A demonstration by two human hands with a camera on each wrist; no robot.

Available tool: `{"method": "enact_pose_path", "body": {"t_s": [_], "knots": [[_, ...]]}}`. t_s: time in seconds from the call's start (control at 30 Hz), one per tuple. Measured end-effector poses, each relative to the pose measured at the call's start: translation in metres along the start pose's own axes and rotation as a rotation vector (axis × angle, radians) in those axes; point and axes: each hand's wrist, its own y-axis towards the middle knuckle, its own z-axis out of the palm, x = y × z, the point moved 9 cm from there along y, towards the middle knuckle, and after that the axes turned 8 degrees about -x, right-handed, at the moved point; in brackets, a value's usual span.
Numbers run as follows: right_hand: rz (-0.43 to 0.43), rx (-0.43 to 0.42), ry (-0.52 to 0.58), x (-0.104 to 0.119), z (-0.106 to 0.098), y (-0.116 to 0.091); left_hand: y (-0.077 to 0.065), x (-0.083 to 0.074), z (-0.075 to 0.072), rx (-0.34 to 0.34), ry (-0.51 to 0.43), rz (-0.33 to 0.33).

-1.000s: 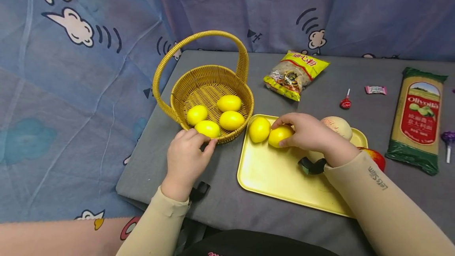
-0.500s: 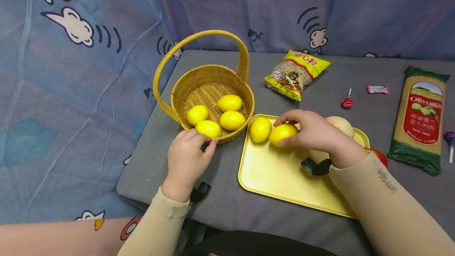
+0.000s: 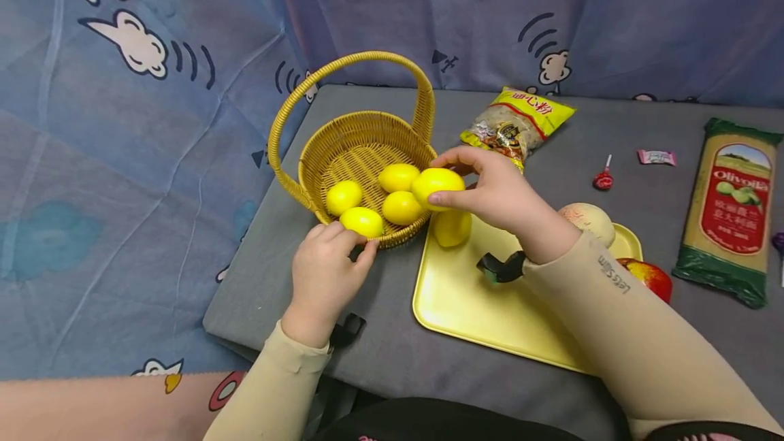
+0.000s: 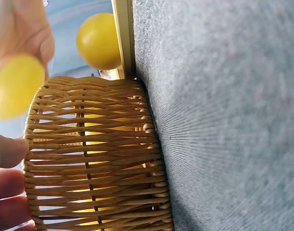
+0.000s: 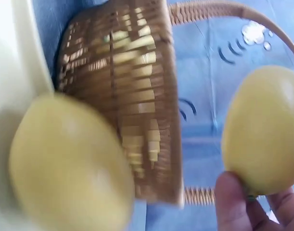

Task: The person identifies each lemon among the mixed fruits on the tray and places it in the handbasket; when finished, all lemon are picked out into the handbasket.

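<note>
My right hand (image 3: pixel 499 192) pinches a yellow lemon (image 3: pixel 437 186) between thumb and fingers, raised beside the right rim of a wicker basket (image 3: pixel 352 158). In the right wrist view, the held lemon (image 5: pixel 264 130) appears higher than the basket rim. The fingers of my left hand (image 3: pixel 321 278) grip the basket's near rim; the left wrist view has the thumb and fingertips (image 4: pixel 11 151) at that rim. Several lemons (image 3: pixel 363 222) lie inside the basket. Below the held one, another lemon (image 3: pixel 452 229) sits on the yellow tray (image 3: pixel 465 301), partly covered from above.
Toward the tray's right end are a pale round melon-like fruit (image 3: pixel 589 222) and a red-yellow fruit (image 3: pixel 649 278). Behind the tray lies a pasta bag (image 3: pixel 517 121). Farther right are a red lollipop (image 3: pixel 603 180), a pink candy (image 3: pixel 657 157) and a long spaghetti pack (image 3: pixel 729 213).
My right hand has lifted its lemon off the tray and carried it left and up to the basket's edge. The left hand keeps its place at the rim.
</note>
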Motion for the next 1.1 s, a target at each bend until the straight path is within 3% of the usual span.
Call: {"method": "enact_pose_path", "body": {"t_s": [0.33, 0.67, 1.1], "knots": [[-0.238, 0.085, -0.146, 0.034, 0.051, 0.020, 0.001, -0.003, 0.001, -0.001, 0.007, 0.024], [-0.284, 0.231, -0.305, 0.031, 0.086, 0.024, 0.000, 0.002, 0.001, 0.006, 0.015, 0.017], [-0.366, 0.273, -0.484, 0.045, 0.105, 0.020, 0.000, 0.001, -0.001, -0.014, 0.013, 0.017]]}}
